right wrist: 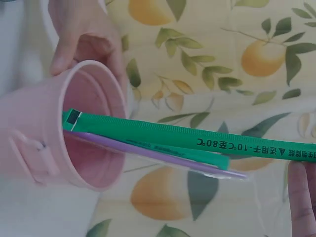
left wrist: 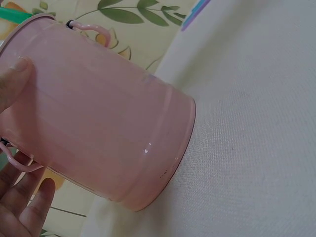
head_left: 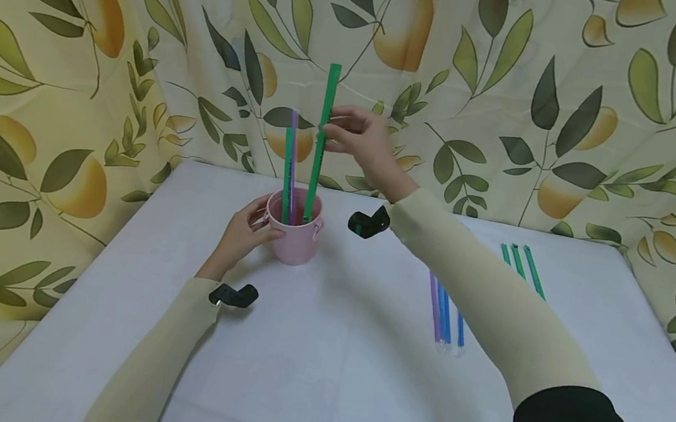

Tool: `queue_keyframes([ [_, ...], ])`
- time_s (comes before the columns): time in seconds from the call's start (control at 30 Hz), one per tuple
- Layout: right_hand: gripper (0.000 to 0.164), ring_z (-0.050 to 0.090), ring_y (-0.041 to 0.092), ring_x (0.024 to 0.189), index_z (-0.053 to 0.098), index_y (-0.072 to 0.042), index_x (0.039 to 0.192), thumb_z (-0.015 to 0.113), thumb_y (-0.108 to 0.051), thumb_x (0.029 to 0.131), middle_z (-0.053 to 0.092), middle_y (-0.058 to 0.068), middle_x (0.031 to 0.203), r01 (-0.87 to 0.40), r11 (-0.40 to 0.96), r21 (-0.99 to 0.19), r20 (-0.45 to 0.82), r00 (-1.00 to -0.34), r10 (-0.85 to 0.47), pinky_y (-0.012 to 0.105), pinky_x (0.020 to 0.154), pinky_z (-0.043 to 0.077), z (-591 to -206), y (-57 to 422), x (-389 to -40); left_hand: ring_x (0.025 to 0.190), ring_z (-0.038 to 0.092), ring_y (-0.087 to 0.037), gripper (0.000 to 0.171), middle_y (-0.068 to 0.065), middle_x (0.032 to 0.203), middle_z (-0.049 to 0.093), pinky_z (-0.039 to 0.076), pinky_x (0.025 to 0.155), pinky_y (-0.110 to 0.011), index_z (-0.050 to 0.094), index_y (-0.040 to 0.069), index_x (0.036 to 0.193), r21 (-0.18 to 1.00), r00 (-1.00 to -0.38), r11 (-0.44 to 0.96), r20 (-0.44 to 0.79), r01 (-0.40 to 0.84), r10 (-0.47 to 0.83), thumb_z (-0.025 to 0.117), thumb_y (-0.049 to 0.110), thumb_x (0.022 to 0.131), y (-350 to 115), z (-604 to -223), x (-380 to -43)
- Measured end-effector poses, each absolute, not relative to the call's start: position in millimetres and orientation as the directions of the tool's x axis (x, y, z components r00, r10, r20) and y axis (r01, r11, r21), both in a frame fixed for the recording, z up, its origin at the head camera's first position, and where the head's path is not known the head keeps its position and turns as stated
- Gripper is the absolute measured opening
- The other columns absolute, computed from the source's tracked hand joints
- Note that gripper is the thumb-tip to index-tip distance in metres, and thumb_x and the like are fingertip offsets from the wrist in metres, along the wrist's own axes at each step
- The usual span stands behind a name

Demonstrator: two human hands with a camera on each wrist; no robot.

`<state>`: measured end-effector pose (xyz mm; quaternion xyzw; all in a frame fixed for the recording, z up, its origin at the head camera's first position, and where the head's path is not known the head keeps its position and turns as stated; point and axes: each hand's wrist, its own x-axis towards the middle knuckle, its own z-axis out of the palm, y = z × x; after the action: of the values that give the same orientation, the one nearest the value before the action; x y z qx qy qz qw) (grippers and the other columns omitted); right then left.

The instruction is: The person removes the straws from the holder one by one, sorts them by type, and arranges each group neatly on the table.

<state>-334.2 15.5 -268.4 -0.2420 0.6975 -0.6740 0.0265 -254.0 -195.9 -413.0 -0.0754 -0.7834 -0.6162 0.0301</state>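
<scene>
A small pink bucket (head_left: 296,247) with side handles stands upright on the table. My left hand (head_left: 241,235) holds it, thumb on the near side and fingers round its left side. With fingertips and thumb, my right hand (head_left: 365,144) pinches a long green-wrapped straw (head_left: 329,98) above the bucket. The straw is upright, its lower end at the mouth (right wrist: 91,89) in the right wrist view. Another green-wrapped straw (head_left: 288,168) and a purple straw (head_left: 295,120) lean inside the bucket. The left wrist view shows the bucket's side (left wrist: 98,108) and handles.
Right of the bucket, several blue straws (head_left: 443,316) and a purple straw (head_left: 434,304) lie on the white table (head_left: 301,379), partly under my right forearm. Several green straws (head_left: 533,271) lie beyond it. A leaf-and-fruit patterned cloth (head_left: 216,64) hangs behind the table.
</scene>
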Motion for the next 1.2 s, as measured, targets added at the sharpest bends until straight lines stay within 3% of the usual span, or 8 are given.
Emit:
queue_keyframes([
  [0.2,0.027,0.069,0.012,0.079,0.062,0.002,0.114,0.062,-0.004,0.088,0.07,0.002,0.091,-0.302,-0.075,-0.95,0.31,-0.895,-0.32,0.038,0.083,0.057,-256,31,-332,0.137,0.036,-0.033,0.074,-0.016,0.149,0.035,0.035,0.113,-0.041,0.033,0.004,0.144,0.963,-0.987,0.222,0.139,0.154,0.081,0.071,0.006,0.081,-196,-415,-256],
  [0.37,0.028,0.069,0.012,0.082,0.062,0.001,0.115,0.063,-0.006,0.088,0.07,0.001,0.092,-0.305,-0.043,-0.952,0.302,-0.901,-0.312,0.042,0.086,0.056,-255,47,-333,0.137,0.037,-0.03,0.075,-0.012,0.149,0.037,0.036,0.112,-0.039,0.035,0.009,0.145,0.964,-0.987,0.218,0.144,0.155,0.069,0.073,0.009,0.081,-200,-429,-264],
  [0.5,0.03,0.068,0.011,0.084,0.061,0.001,0.117,0.063,-0.006,0.088,0.069,-0.002,0.093,-0.287,0.006,-0.958,0.271,-0.912,-0.307,0.037,0.082,0.058,-262,60,-330,0.136,0.038,-0.025,0.074,-0.006,0.148,0.039,0.038,0.111,-0.037,0.037,0.015,0.144,0.957,-0.986,0.238,0.155,0.165,0.058,0.074,0.014,0.08,-202,-438,-269],
  [0.73,0.021,0.069,0.01,0.079,0.065,-0.001,0.108,0.063,-0.004,0.088,0.07,-0.004,0.085,-0.259,0.005,-0.966,0.243,-0.913,-0.328,0.031,0.074,0.06,-280,85,-322,0.136,0.039,-0.027,0.074,-0.008,0.148,0.039,0.038,0.111,-0.038,0.036,0.014,0.145,0.951,-0.981,0.242,0.18,0.191,0.067,0.074,0.015,0.081,-202,-439,-268],
  [0.97,0.026,0.07,0.009,0.08,0.064,-0.001,0.114,0.063,-0.008,0.088,0.071,-0.008,0.086,-0.228,0.082,-0.97,0.188,-0.923,-0.336,0.038,0.081,0.057,-292,103,-310,0.136,0.038,-0.026,0.073,-0.007,0.148,0.039,0.038,0.111,-0.038,0.037,0.014,0.144,0.956,-0.983,0.231,0.174,0.183,0.061,0.074,0.012,0.08,-202,-437,-268],
  [1.2,0.027,0.068,0.008,0.079,0.062,0.0,0.115,0.061,-0.006,0.089,0.068,-0.008,0.086,-0.186,0.154,-0.97,0.129,-0.938,-0.323,0.027,0.072,0.06,-301,118,-298,0.138,0.035,-0.029,0.075,-0.009,0.15,0.035,0.035,0.113,-0.041,0.035,0.013,0.145,0.968,-0.99,0.207,0.129,0.139,0.064,0.073,0.011,0.081,-200,-429,-263],
])
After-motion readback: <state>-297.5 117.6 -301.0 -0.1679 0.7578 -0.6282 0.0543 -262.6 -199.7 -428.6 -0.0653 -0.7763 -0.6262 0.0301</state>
